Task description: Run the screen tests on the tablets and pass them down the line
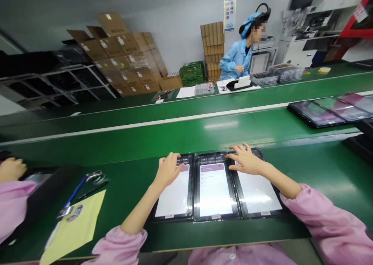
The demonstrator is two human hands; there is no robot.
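Note:
Three tablets lie side by side with lit white screens on the green bench in front of me: a left tablet [174,193], a middle tablet [215,189] and a right tablet [258,193]. My left hand [168,169] rests on the top of the left tablet, fingers curled, a fingertip touching the screen. My right hand [244,158] lies over the top of the right tablet with fingers spread, reaching toward the middle one. Neither hand holds anything.
A yellow sheet [76,226], a clip [95,176] and pens lie at my left. A co-worker's hand [11,168] and pink sleeve are at the far left. More tablets [316,113] ride the green conveyor [186,135]. A person in blue [237,57] works across it.

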